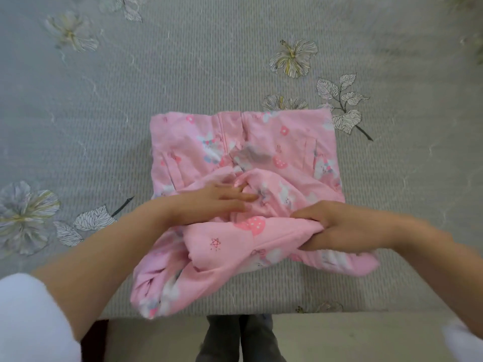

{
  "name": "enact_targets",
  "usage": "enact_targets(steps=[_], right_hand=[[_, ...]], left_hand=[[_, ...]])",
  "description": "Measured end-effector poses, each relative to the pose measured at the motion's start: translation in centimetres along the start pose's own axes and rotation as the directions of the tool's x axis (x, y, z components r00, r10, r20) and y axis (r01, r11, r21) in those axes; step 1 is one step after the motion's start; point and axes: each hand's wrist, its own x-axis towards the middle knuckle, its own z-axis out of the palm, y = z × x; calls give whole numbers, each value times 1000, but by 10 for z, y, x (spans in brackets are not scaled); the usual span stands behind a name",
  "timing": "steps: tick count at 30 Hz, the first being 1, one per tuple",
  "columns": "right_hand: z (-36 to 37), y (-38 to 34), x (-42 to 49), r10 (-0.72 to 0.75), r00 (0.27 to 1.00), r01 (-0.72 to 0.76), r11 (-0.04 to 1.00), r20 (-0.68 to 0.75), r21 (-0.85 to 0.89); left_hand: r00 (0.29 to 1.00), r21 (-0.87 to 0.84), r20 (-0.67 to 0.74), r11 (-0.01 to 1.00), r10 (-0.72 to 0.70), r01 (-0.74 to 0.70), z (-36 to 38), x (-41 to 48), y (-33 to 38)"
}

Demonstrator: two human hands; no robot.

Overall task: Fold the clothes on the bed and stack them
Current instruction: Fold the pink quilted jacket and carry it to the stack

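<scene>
Fingers L (243, 196): on L hand (217, 203), straight and close together, flat on garment (264, 142) near its middle. They press and grip nothing.
Fingers R (311, 214): on R hand (339, 227), curled round a bunched fold at garment's near-right side. Thumb is hidden, so I can't tell how deep the grip goes.
Location: garment lies on bed (235, 61), close to the front edge. Far half is flat and squared. Near half is rumpled, w/ the near-left end hanging at the edge.
Material: pink printed cloth. My read is soft, light and limp, no stiffness, so it will sag from any grip pt.
Slip: I judge it low against the textured sheet. Layers may slide over each other when pulled.
Fragility: none expected. Hard parts (zip, buttons) can't be confirmed. A seam runs down the far half.
Grip pts: I'd take edges or corners at two pts well apart, not mid-panel, and pinch through all layers of a fold.
Hold-down: a flat palm on the crease line works while the other hand carries cloth over.
Risk: a one-hand lift would prob. let the folds collapse.
Stack: none in view.
</scene>
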Motion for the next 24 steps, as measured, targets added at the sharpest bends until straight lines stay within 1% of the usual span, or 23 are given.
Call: enact_targets(steps=[1, 2, 3, 4, 6, 7, 9, 10, 11, 12, 13, 14, 15, 16, 17, 18, 19, 20, 21, 22, 23, 24], right_hand=[[-9, -2, 0, 23, 997, -27, 998, 73, 51], [-18, -5, 1, 50, 991, -64, 992, 128, 107], [-28, -8, 4, 81, 983, -110, 979, 165, 172], [-39, -11, 8, 119, 975, -162, 958, 187, 235], [-61, -17, 20, 204, 960, -254, 922, 191, 292], [-72, -21, 27, 238, 954, -283, 913, 183, 293], [-94, -33, 41, 303, 944, -327, 917, 133, 228], [-104, -38, 48, 331, 941, -338, 932, 69, 135], [-114, -42, 56, 348, 937, -348, 937, -16, -5], [-122, -46, 63, 351, 930, -365, 916, -111, -163], [-126, -50, 70, 329, 921, -380, 875, -208, -300], [-129, -52, 78, 288, 914, -384, 840, -285, -383], [-129, -54, 83, 250, 906, -385, 819, -340, -424], [-128, -55, 88, 223, 895, -394, 800, -386, -452], [-124, -55, 91, 207, 877, -419, 771, -434, -479], [-118, -54, 93, 187, 847, -460, 729, -498, -508], [-111, -51, 95, 138, 806, -501, 679, -576, -537], [-101, -47, 97, 59, 758, -531, 634, -650, -562], [-87, -42, 99, -41, 706, -544, 608, -707, -578], [-70, -38, 100, -145, 650, -532, 615, -746, -583], [-51, -33, 101, -229, 600, -490, 653, -767, -578], [-33, -27, 101, -272, 562, -440, 702, -781, -561]], left_hand=[[996, -233, 72, 971, -46, 61, -2, -5, 3], [988, -388, 148, 916, -47, 102, -5, -10, 0], [981, -501, 185, 854, -51, 139, -8, -15, -6], [981, -585, 177, 792, -85, 174, -13, -19, -12], [974, -662, 36, 725, -222, 190, -30, -23, -25], [956, -688, -38, 701, -292, 186, -39, -24, -25], [926, -758, -121, 636, -357, 146, -62, -29, -19], [909, -767, -200, 636, -365, 87, -73, -33, -15], [879, -742, -329, 670, -346, -13, -83, -40, -10], [809, -663, -506, 734, -298, -144, -90, -48, -5], [688, -516, -694, 813, -213, -269, -93, -56, 1], [517, -281, -853, 900, -75, -333, -92, -63, 6], [370, -2, -922, 954, 114, -299, -87, -69, 13], [299, 279, -896, 940, 328, -196, -78, -70, 21], [312, 516, -792, 848, 525, -117, -66, -65, 26], [393, 673, -662, 737, 638, -63, -54, -56, 30], [510, 744, -570, 668, 644, -12, -41, -44, 35], [621, 764, -533, 643, 574, 62, -30, -32, 37], [703, 750, -535, 646, 469, 141, -23, -20, 37], [741, 722, -560, 658, 371, 216, -19, -10, 34], [743, 695, -590, 666, 315, 269, -18, -1, 27], [736, 675, -612, 677, 290, 294, -17, 7, 18]])
